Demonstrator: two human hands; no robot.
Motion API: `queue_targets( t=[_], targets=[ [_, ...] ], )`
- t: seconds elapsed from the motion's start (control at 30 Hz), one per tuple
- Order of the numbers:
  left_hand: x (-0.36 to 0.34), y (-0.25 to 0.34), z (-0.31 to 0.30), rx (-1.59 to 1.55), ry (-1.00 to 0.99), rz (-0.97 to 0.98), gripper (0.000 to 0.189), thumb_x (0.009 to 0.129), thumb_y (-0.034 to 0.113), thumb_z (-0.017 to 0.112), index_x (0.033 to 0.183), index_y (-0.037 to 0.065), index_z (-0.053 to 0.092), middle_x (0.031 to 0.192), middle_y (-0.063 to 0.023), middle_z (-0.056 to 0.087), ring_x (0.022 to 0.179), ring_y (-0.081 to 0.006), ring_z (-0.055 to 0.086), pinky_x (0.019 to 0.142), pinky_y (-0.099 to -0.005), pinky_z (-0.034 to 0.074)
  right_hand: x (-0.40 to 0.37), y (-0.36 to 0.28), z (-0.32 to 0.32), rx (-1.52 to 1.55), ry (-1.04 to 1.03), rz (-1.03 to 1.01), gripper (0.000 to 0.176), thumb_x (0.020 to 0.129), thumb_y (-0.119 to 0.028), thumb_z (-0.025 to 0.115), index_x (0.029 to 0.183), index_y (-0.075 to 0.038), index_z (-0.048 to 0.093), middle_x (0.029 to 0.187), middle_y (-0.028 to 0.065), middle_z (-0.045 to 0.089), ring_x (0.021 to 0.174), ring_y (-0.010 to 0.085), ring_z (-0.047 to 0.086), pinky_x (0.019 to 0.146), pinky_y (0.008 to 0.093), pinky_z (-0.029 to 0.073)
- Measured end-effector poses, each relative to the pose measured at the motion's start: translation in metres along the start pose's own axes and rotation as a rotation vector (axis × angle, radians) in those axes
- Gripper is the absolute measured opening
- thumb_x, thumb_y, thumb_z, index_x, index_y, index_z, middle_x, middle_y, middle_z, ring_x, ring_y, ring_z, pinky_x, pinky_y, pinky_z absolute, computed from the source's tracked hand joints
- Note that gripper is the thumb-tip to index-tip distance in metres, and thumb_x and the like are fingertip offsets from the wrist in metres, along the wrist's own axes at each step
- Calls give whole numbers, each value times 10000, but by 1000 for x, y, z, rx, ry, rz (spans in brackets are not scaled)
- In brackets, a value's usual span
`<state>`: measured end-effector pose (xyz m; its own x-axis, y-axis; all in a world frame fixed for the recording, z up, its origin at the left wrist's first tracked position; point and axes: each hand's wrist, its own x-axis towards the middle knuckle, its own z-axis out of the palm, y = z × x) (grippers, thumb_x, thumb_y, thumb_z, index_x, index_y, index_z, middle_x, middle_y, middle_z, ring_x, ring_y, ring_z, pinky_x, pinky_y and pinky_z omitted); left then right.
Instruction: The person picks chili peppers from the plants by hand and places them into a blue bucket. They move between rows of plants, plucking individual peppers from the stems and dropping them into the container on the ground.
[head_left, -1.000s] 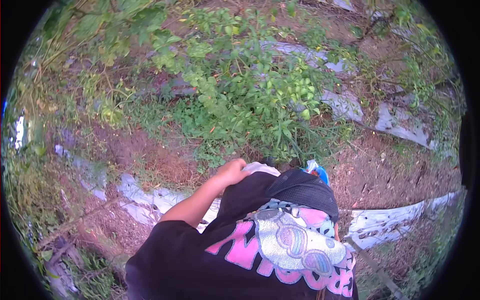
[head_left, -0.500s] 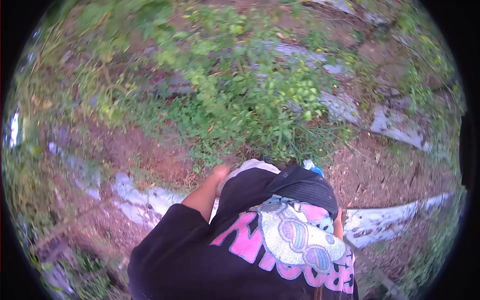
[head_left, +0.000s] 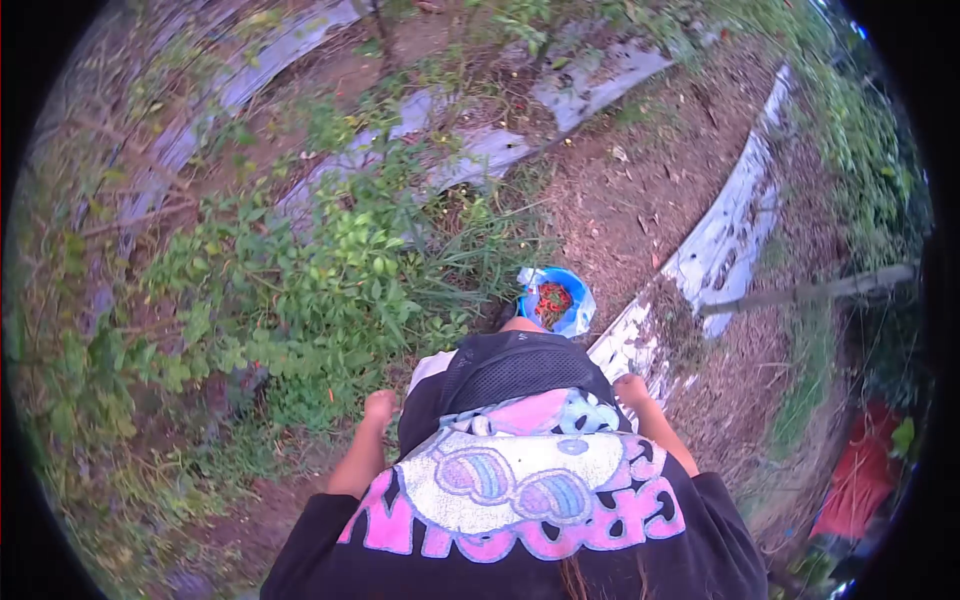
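Observation:
My left hand (head_left: pixel 380 407) hangs low on the left, its fingers curled in, beside the leafy plants and with nothing seen in it. On the other side, my right hand (head_left: pixel 631 389) is also curled closed near my hip, with no object showing. Ahead of my legs stands a blue bucket (head_left: pixel 578 284) with white plastic at its rim. Red chillies (head_left: pixel 553 299), with a little green among them, lie inside it. Neither hand touches the bucket. Green chilli plants (head_left: pixel 350 270) grow close by on the left.
Torn silvery plastic sheeting (head_left: pixel 725 250) runs along the soil rows. A pole (head_left: pixel 810 288) crosses the sheeting at the right. Farther right lies a red cloth or sack (head_left: pixel 862 470). Bare soil with dry litter (head_left: pixel 630 190) stretches between the rows.
My view has swung to the right. The bucket now shows with its chillies, and the plants have shifted left. Both hands are more plainly in sight at my sides.

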<state>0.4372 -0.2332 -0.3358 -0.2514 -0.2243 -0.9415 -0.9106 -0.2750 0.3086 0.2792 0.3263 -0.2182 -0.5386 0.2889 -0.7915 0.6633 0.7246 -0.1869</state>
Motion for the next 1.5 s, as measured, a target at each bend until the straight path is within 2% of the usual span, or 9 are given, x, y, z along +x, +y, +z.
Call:
queue_targets(
  t=[0.33, 0.4, 0.6, 0.73, 0.9, 1.0, 1.03, 1.27, 1.5],
  targets=[
    [-17, 35, 5, 730, -126, 328, 364, 835, 331, 560, 1057, 44, 578, 900, -93, 655, 822, -175, 603, 746, -313, 465, 78, 48, 81, -146, -156, -57, 221, 748, -164, 498, 786, -2, 643, 681, 127, 618, 549, 213, 615, 487, 335, 513],
    [-21, 13, -15, 977, -100, 610, 346, 854, 326, 555, 1038, 35, 588, 780, -116, 639, 759, -181, 596, 703, -332, 470, 133, 67, 111, -702, -81, -725, 266, 753, -269, 562, 810, -35, 674, 740, 139, 649, 583, 282, 620, 631, 369, 519],
    [-48, 119, 69, 1250, 46, 501, 331, 851, 317, 556, 1019, 33, 588, 770, -118, 634, 747, -183, 592, 692, -334, 466, 228, 11, 151, 320, 104, -9, 280, 701, -256, 603, 756, 17, 632, 758, 237, 614, 732, 327, 634, 724, 404, 496],
    [-25, 196, 144, 1418, 93, 659, 322, 849, 311, 556, 1006, 32, 588, 763, -119, 631, 739, -185, 590, 685, -335, 463, 278, -8, 171, 514, 54, 511, 557, 679, -312, 669, 1095, 31, 528, 1065, 185, 605, 982, 291, 598, 801, 391, 474],
    [14, 245, 237, 1537, 127, 847, 311, 847, 304, 556, 990, 30, 588, 755, -120, 628, 729, -186, 587, 676, -337, 460, 373, 15, 279, 1009, 321, 254, 542, 735, -245, 652, 1183, 2, 473, 1085, 120, 585, 962, 271, 588, 846, 365, 466],
    [20, 272, 262, 1570, 125, 896, 304, 846, 300, 557, 980, 29, 587, 750, -121, 625, 723, -188, 585, 671, -338, 458, 371, 21, 247, 1047, 108, 589, 382, 794, -269, 560, 1100, -39, 556, 1043, 139, 609, 933, 277, 606, 764, 389, 484],
    [18, 285, 268, 1577, 129, 913, 302, 845, 298, 557, 977, 28, 587, 748, -121, 625, 721, -188, 585, 669, -338, 457, 373, 25, 233, 497, -4, 330, 344, 824, -309, 483, 1030, -60, 601, 965, 158, 637, 869, 293, 632, 698, 396, 507],
    [-8, 357, 363, 1534, 100, 1107, 287, 842, 288, 557, 955, 26, 587, 736, -123, 619, 707, -190, 580, 657, -341, 453, 355, 11, 128, 415, 224, 256, 473, 803, -415, 469, 801, 18, 661, 750, 221, 643, 735, 330, 653, 708, 400, 520],
    [-87, 439, 476, 1456, 86, 1259, 273, 838, 278, 558, 932, 23, 587, 724, -125, 614, 693, -193, 576, 645, -343, 448, 262, 107, 42, 555, -81, 384, 317, 790, -275, 553, 1022, -70, 623, 920, 127, 658, 738, 264, 668, 619, 340, 546]
  ],
)
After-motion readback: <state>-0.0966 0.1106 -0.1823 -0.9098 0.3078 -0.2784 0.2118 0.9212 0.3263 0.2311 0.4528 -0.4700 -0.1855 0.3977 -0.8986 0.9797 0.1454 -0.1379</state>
